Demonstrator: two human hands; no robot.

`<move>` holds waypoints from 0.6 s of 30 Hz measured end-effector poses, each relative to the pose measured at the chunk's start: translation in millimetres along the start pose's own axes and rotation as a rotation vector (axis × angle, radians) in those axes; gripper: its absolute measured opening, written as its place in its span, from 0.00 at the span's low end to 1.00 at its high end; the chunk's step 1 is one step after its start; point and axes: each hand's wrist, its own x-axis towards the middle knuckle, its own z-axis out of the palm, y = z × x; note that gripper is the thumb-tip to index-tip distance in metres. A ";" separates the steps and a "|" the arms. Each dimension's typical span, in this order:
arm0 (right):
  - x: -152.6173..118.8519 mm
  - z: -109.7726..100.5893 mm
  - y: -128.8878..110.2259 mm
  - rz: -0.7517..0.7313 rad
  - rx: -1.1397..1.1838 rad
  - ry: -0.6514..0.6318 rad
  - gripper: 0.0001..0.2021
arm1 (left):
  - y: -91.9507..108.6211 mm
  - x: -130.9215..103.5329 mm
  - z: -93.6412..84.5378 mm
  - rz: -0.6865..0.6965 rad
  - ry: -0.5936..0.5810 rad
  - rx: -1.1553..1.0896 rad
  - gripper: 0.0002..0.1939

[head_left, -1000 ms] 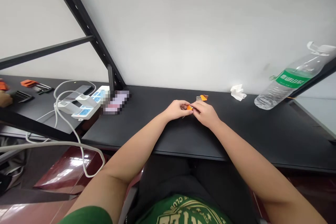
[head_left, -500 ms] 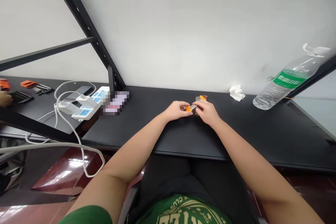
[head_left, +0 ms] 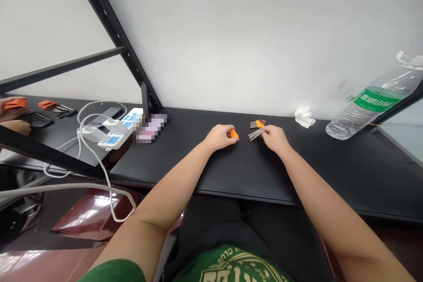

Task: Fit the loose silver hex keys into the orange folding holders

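Observation:
Over the black table [head_left: 185, 158], my left hand [head_left: 219, 138] is closed on an orange holder [head_left: 234, 134], part of which its fingers hide. To its right, my right hand [head_left: 275, 137] pinches a fanned bundle of thin metal rods [head_left: 255, 134] by one end. The rods and the orange holder are apart. Just behind the rods lies a second orange holder [head_left: 260, 123] with several thin metal pieces sticking out on its left.
A crumpled tissue [head_left: 304, 117] and a large clear bottle [head_left: 366, 103] stand at the right. Left are a pixelated item [head_left: 152, 128], a power strip [head_left: 120, 134], white cables, a black frame [head_left: 122, 39] and another person's hands [head_left: 16, 127] with orange holders.
My hands have moved apart; the rods, earlier at the orange holder in my left hand, are now away from it in my right hand. The view has shifted slightly left.

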 end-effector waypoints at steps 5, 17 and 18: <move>1.3 -2.5 0.1 -0.002 -0.207 -0.134 0.16 | 1.0 -0.6 0.3 0.006 -0.023 -0.011 0.15; -9.6 -10.8 -9.6 -0.037 -0.314 -0.157 0.15 | -5.6 4.5 1.6 0.026 -0.011 -0.041 0.19; -10.5 -11.3 -10.2 -0.035 -0.307 -0.161 0.14 | -5.6 4.7 1.4 0.026 -0.015 -0.042 0.18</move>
